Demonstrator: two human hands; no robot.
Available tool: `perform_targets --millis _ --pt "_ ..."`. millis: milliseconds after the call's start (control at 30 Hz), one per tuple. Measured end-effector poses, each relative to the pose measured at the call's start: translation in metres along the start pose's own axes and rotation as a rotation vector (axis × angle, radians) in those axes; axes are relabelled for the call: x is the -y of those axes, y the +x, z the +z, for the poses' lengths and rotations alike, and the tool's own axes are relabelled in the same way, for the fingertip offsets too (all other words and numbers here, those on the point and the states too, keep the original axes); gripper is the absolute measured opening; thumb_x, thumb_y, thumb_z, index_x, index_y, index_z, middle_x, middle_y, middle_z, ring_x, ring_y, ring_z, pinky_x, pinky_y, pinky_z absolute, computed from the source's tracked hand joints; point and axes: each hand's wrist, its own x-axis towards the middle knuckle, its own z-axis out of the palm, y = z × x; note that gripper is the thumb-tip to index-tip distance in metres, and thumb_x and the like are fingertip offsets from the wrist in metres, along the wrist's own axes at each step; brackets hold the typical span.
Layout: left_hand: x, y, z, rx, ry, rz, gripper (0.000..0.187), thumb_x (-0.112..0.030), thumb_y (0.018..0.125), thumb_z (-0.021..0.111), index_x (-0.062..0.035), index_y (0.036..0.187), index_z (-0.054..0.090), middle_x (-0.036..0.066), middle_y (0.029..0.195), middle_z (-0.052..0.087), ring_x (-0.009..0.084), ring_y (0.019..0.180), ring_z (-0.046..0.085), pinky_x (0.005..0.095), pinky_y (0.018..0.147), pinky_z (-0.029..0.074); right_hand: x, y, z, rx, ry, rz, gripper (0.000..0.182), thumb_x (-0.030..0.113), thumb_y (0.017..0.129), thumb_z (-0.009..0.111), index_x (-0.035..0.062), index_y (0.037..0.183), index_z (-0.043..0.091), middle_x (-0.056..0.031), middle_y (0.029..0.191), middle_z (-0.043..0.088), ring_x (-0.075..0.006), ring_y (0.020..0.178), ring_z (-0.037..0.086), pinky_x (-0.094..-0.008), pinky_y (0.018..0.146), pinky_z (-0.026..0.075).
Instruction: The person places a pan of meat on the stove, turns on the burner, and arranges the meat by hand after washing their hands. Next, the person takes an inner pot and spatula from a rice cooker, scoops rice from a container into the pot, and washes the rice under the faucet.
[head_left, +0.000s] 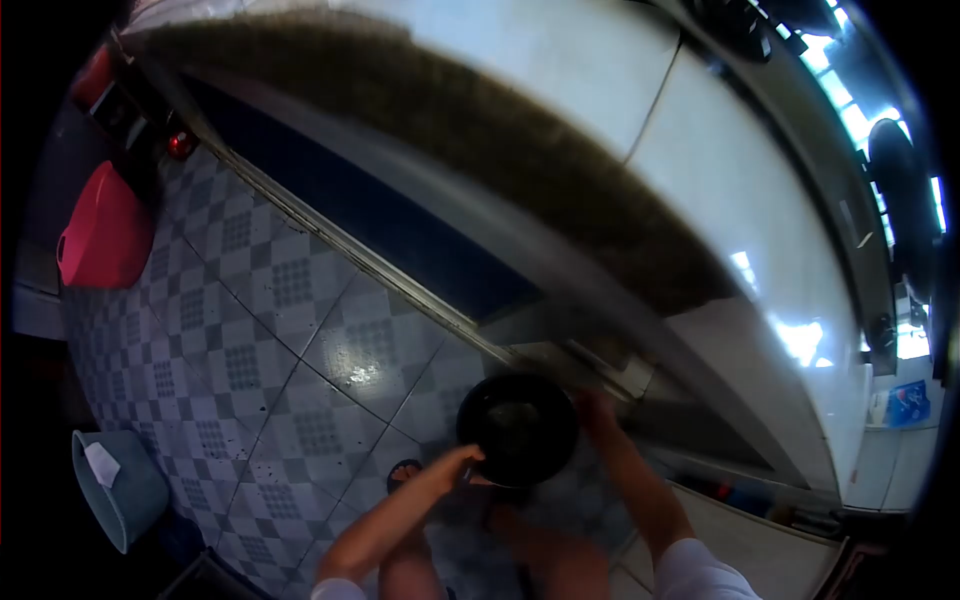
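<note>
A round black pan (517,430) is held low above the tiled floor, near the cabinet front. My left hand (466,464) grips its lower left rim, the thumb over the edge. At the pan's right side is my right hand (594,408), dark and blurred, its fingers closed against the rim. A faint pale patch shows inside the pan; I cannot make out whether it is content or a reflection.
A pale counter (740,190) with a dark edge curves overhead, above a cabinet with a blue panel (360,200). On the floor (300,420) stand a pink tub (108,235) at the upper left and a grey-blue bin (135,490) at the lower left.
</note>
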Motion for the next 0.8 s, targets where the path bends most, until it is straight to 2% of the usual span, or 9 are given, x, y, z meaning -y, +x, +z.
perform_targets --millis 67,167,233,300,367,567,633,700,800 --pt "-0.032 -0.002 0.030 0.011 0.132 -0.120 0.036 -0.013 0.072 0.055 0.0014 0.105 0.050 0.012 0.098 0.054 0.0241 0.089 0.055 0.0363 0.077 0.051 0.031 0.006 0.013 -0.141 0.128 0.138 0.014 0.025 0.079 0.057 0.0117 0.079 0.053 -0.0013 0.059 0.049 -0.0124 0.045 0.046 -0.0256 0.038 0.035" --pt "-0.046 0.019 0.028 -0.036 0.297 -0.011 0.030 -0.011 0.069 0.056 0.0061 0.093 0.055 0.015 0.093 0.057 0.0239 0.088 0.057 0.0344 0.075 0.052 0.042 0.027 0.027 -0.158 0.270 0.120 0.011 0.020 0.080 0.054 0.0123 0.081 0.047 -0.0017 0.061 0.049 -0.0124 0.047 0.044 -0.0262 0.039 0.033" --pt "-0.054 0.034 0.020 -0.023 0.311 -0.022 0.027 -0.010 0.069 0.055 0.0063 0.091 0.055 0.015 0.089 0.058 0.0235 0.080 0.060 0.0325 0.070 0.054 0.038 0.052 0.031 -0.157 0.346 0.091 0.010 0.018 0.080 0.053 0.0126 0.082 0.044 -0.0018 0.061 0.049 -0.0124 0.048 0.043 -0.0265 0.039 0.031" --pt "-0.056 0.055 0.002 0.074 0.294 -0.131 0.041 -0.008 0.071 0.055 -0.0023 0.110 0.048 0.010 0.098 0.054 0.0234 0.089 0.055 0.0392 0.071 0.054 0.027 0.075 0.029 -0.094 0.414 0.054 0.008 0.013 0.077 0.053 0.0111 0.079 0.046 -0.0032 0.063 0.049 -0.0128 0.049 0.043 -0.0268 0.042 0.032" --pt "-0.056 0.076 -0.019 0.106 0.363 -0.190 0.028 -0.016 0.071 0.057 -0.0017 0.096 0.056 0.009 0.093 0.056 0.0201 0.087 0.055 0.0356 0.073 0.051 0.024 0.085 0.032 -0.070 0.418 -0.001 0.007 0.011 0.075 0.053 0.0102 0.076 0.046 -0.0039 0.063 0.050 -0.0130 0.050 0.043 -0.0269 0.043 0.032" --pt "-0.061 0.072 -0.042 0.102 0.540 -0.162 0.026 -0.017 0.072 0.056 0.0008 0.091 0.057 0.009 0.089 0.059 0.0200 0.086 0.057 0.0342 0.079 0.049 0.026 0.091 0.028 0.019 0.446 -0.050 0.004 0.006 0.072 0.051 0.0080 0.070 0.048 -0.0060 0.064 0.051 -0.0134 0.050 0.042 -0.0275 0.044 0.034" --pt "-0.068 0.043 -0.011 -0.010 0.730 -0.130 0.026 -0.017 0.072 0.056 0.0000 0.092 0.058 0.010 0.090 0.059 0.0193 0.084 0.057 0.0336 0.077 0.049 0.039 0.088 0.026 -0.001 0.459 0.072 0.003 0.006 0.072 0.050 0.0075 0.073 0.048 -0.0060 0.066 0.052 -0.0134 0.050 0.042 -0.0269 0.044 0.034" --pt "-0.062 0.032 0.002 -0.087 0.849 -0.037 0.024 -0.016 0.070 0.057 -0.0031 0.091 0.059 0.008 0.087 0.058 0.0179 0.079 0.055 0.0274 0.069 0.045 0.057 0.074 0.033 -0.042 0.454 0.036 0.003 0.005 0.073 0.050 0.0073 0.075 0.049 -0.0054 0.066 0.052 -0.0134 0.049 0.042 -0.0262 0.043 0.033" --pt "-0.052 0.031 -0.001 -0.113 0.833 0.003 0.028 -0.011 0.068 0.059 -0.0015 0.094 0.057 0.007 0.088 0.058 0.0161 0.082 0.054 0.0270 0.073 0.043 0.067 0.063 0.035 0.007 0.420 0.016 0.009 0.007 0.075 0.048 0.0057 0.084 0.048 -0.0075 0.070 0.055 -0.0135 0.046 0.040 -0.0263 0.041 0.032"
